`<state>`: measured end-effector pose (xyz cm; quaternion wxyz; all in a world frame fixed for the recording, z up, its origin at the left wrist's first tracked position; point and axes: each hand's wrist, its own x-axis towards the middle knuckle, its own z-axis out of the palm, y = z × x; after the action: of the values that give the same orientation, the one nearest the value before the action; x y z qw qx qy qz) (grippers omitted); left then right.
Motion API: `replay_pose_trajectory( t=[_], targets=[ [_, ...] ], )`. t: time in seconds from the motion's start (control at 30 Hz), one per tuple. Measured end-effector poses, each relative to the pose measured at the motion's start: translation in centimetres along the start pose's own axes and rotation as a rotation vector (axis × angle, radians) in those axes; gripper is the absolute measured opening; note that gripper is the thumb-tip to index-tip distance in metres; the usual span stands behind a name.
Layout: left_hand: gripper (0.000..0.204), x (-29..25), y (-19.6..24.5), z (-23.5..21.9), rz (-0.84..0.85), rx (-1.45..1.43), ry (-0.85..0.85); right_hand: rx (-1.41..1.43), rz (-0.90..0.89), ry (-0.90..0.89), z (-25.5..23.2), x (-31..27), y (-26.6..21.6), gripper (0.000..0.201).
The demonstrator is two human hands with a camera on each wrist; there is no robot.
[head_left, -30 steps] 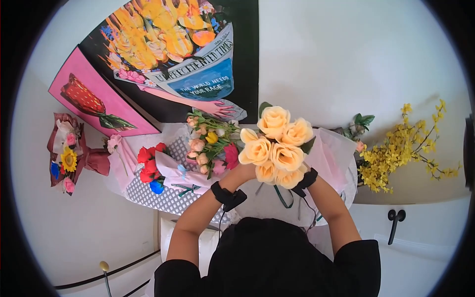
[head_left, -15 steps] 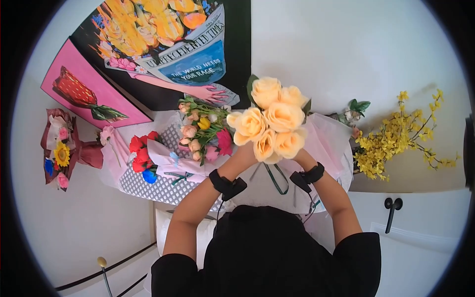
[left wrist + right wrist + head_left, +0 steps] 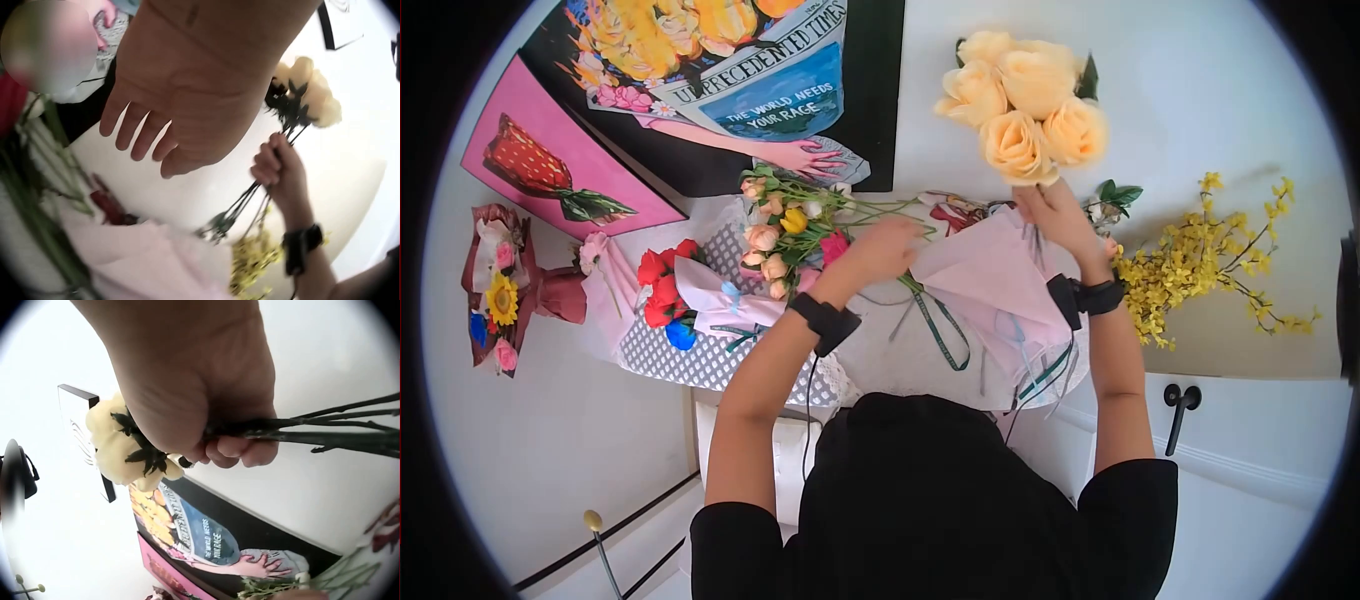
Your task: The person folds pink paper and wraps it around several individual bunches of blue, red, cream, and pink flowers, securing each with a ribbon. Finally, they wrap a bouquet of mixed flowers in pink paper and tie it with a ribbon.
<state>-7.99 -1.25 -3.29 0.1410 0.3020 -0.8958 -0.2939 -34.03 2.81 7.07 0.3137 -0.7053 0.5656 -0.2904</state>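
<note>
Peach-yellow artificial roses (image 3: 1030,105) stand in a bunch at the upper right of the table, heads up. My right hand (image 3: 1060,220) grips them below the heads, and in the right wrist view its fingers wrap round the dark stems (image 3: 337,434). My left hand (image 3: 883,250) hovers over the table with nothing in it; the left wrist view shows its fingers (image 3: 125,128) spread and relaxed. Just left of it lie loose stems of peach, yellow and magenta flowers (image 3: 772,238). Pale pink wrapping paper (image 3: 990,270) lies between the hands, a dark green ribbon (image 3: 952,340) beside it.
Red roses (image 3: 662,290) with a blue one lie wrapped in pink paper at the left. A wrapped sunflower bouquet (image 3: 503,295) is farther left. Yellow blossom branches (image 3: 1200,280) stand at the right. Two paintings, one a large newspaper bouquet (image 3: 770,95), stand behind the table.
The roses have moved up and right in my right hand, away from the body. My left hand has come off the bunch and shifted left, uncovering the pink paper.
</note>
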Motion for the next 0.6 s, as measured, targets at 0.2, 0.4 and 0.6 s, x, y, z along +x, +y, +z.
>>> replay_pose_trajectory(
  t=[0.2,0.4,0.6],
  targets=[
    [0.031,-0.5,-1.4,10.4,0.083,0.246,0.134,0.101,-0.009,-0.003,-0.7,-0.4,0.2,0.018],
    [0.028,-1.2,0.7,3.0,0.226,0.247,0.147,-0.029,-0.040,-0.061,-0.2,0.1,0.7,0.025],
    [0.037,-8.2,-1.4,2.5,0.250,0.391,0.006,-0.029,-0.022,-0.110,1.4,0.8,-0.3,0.030]
  ],
)
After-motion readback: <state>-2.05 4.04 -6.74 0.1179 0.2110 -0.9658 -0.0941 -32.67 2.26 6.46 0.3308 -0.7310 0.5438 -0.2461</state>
